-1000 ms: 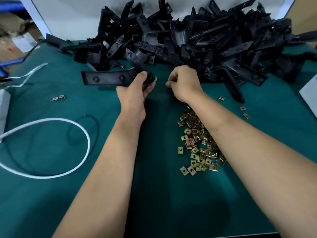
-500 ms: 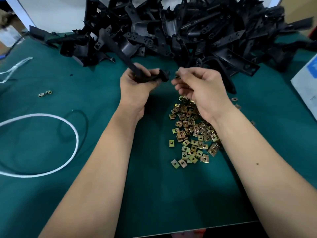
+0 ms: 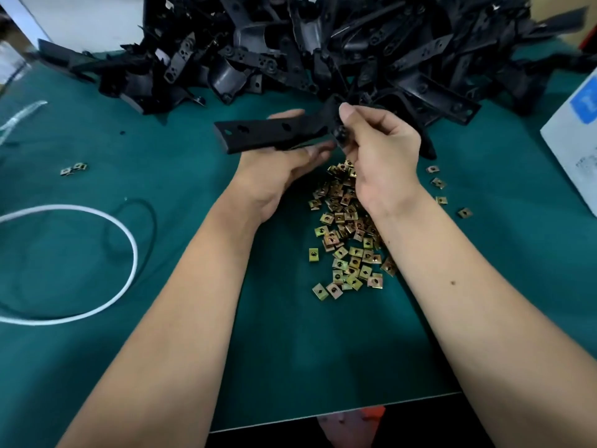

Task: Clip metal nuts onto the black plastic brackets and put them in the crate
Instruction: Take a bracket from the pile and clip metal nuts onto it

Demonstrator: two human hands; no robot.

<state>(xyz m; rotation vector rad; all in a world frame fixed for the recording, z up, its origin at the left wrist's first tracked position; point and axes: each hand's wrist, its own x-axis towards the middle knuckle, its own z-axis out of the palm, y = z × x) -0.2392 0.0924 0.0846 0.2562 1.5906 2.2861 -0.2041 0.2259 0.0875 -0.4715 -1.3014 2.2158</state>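
Note:
A long black plastic bracket with holes lies across my left hand, which holds it from below with thumb and fingers round it, its flat end pointing left. My right hand pinches the bracket's right end between thumb and fingers; any metal nut there is hidden by the fingers. A heap of brass-coloured metal nuts lies on the green mat under my right wrist. A big pile of black brackets fills the back of the table. No crate is in view.
A white cable loop lies on the green mat at the left, with two stray nuts beyond it. Loose nuts lie right of the heap. A white box with a blue label stands at the right edge.
The bracket has turned from pointing away to lying flat with its long end to the left. My right hand has moved onto the bracket's right end.

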